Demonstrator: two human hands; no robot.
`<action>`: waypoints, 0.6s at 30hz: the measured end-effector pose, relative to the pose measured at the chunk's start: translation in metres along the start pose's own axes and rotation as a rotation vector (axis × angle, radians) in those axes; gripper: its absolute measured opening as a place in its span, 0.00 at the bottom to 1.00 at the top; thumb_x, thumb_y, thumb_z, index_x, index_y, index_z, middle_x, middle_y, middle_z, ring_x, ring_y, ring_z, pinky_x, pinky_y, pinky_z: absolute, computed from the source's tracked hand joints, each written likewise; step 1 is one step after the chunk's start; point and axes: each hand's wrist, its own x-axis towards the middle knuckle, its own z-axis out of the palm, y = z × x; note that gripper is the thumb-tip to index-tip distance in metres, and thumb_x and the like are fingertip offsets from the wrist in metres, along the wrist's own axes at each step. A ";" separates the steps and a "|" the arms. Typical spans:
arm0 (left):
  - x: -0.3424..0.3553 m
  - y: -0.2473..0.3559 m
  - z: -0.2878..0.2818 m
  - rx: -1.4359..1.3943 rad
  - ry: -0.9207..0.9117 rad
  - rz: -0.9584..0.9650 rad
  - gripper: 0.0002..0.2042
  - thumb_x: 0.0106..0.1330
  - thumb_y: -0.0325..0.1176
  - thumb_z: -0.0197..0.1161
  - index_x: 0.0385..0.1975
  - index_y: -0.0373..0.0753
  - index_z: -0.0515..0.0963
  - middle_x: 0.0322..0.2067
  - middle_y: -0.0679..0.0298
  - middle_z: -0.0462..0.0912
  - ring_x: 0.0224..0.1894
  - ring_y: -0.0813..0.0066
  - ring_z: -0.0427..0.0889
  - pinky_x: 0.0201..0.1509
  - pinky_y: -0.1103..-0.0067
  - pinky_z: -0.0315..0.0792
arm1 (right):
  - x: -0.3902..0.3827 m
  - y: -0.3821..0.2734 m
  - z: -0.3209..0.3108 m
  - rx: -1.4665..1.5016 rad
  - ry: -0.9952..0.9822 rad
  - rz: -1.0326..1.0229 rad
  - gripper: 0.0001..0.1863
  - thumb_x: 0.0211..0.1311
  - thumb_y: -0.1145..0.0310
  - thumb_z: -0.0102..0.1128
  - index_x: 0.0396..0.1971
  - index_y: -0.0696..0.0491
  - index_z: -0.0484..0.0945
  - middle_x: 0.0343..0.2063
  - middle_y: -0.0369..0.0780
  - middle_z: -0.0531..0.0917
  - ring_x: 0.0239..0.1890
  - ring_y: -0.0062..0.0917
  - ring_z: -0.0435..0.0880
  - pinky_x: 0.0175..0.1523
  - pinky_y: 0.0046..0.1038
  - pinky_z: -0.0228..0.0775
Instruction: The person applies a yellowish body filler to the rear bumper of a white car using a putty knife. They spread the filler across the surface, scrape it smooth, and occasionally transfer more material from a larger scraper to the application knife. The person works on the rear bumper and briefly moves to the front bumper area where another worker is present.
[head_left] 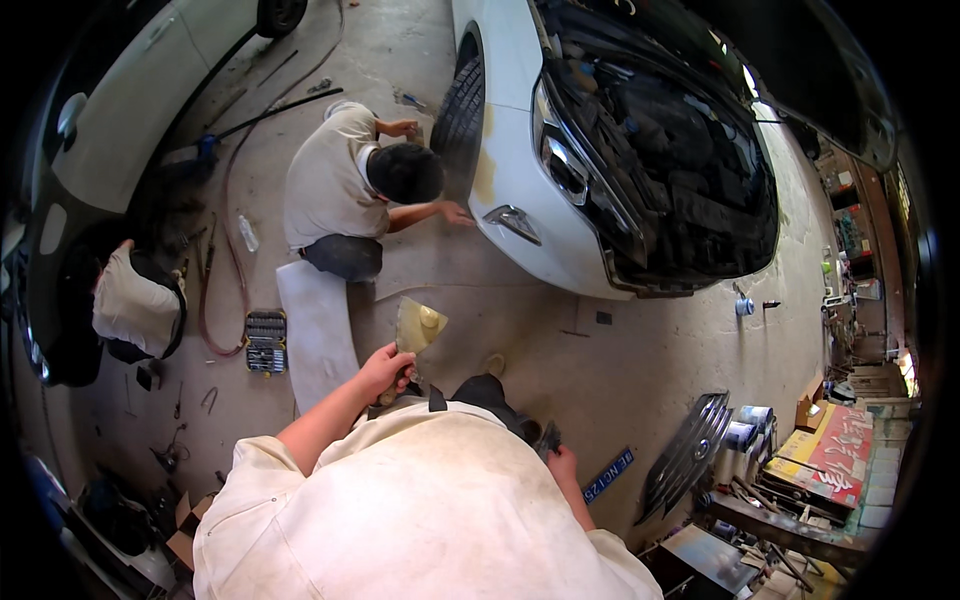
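My left hand (385,370) is closed around the handle of a putty knife (412,338), whose wide blade points away from me. A lump of pale yellow putty (430,319) sits on the blade. Low at my right side, my right hand (563,464) is closed by a small dark object (549,438) that I cannot make out. Ahead stands a white car (522,80) with its hood up and its engine bay exposed. Dull yellow putty patches (485,180) mark the bodywork between its front wheel and headlight.
A person (335,180) crouches by the front wheel, one hand near the bumper. Another person (140,305) is low beside the left car (165,90). A white panel (318,315), socket set (266,342), hose (232,190), bottle (248,233), grille (686,455) and number plate (608,474) lie about.
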 end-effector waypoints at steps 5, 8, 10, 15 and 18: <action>-0.004 -0.001 -0.004 -0.021 -0.001 0.009 0.04 0.67 0.32 0.55 0.35 0.41 0.68 0.21 0.68 0.70 0.16 0.80 0.68 0.18 0.82 0.63 | 0.004 0.008 0.008 -0.005 0.043 -0.064 0.11 0.50 0.66 0.60 0.29 0.60 0.77 0.25 0.51 0.80 0.31 0.45 0.81 0.36 0.39 0.70; -0.006 -0.003 -0.006 -0.026 0.006 0.005 0.04 0.67 0.32 0.55 0.36 0.42 0.68 0.21 0.68 0.70 0.16 0.80 0.68 0.18 0.82 0.63 | 0.003 0.012 0.015 0.028 0.081 -0.093 0.12 0.48 0.66 0.61 0.24 0.60 0.75 0.23 0.52 0.79 0.29 0.46 0.79 0.34 0.39 0.69; -0.007 -0.005 -0.008 -0.030 0.009 0.002 0.04 0.67 0.32 0.55 0.36 0.42 0.68 0.21 0.68 0.70 0.16 0.80 0.68 0.18 0.82 0.63 | 0.005 0.016 0.016 -0.027 0.035 -0.060 0.11 0.52 0.66 0.58 0.32 0.58 0.79 0.28 0.50 0.82 0.34 0.43 0.82 0.39 0.39 0.72; -0.008 -0.007 -0.011 -0.054 0.013 0.014 0.04 0.67 0.32 0.54 0.36 0.42 0.67 0.21 0.68 0.70 0.16 0.80 0.67 0.18 0.82 0.62 | 0.011 0.018 0.020 0.041 0.107 -0.099 0.13 0.46 0.65 0.62 0.21 0.61 0.74 0.21 0.52 0.78 0.27 0.47 0.78 0.32 0.40 0.69; -0.008 -0.006 -0.010 -0.063 0.008 0.022 0.04 0.67 0.32 0.54 0.36 0.42 0.67 0.21 0.68 0.70 0.15 0.80 0.67 0.18 0.82 0.62 | 0.015 0.018 0.019 -0.005 0.118 -0.115 0.13 0.46 0.64 0.63 0.21 0.60 0.74 0.21 0.52 0.78 0.27 0.48 0.78 0.33 0.41 0.69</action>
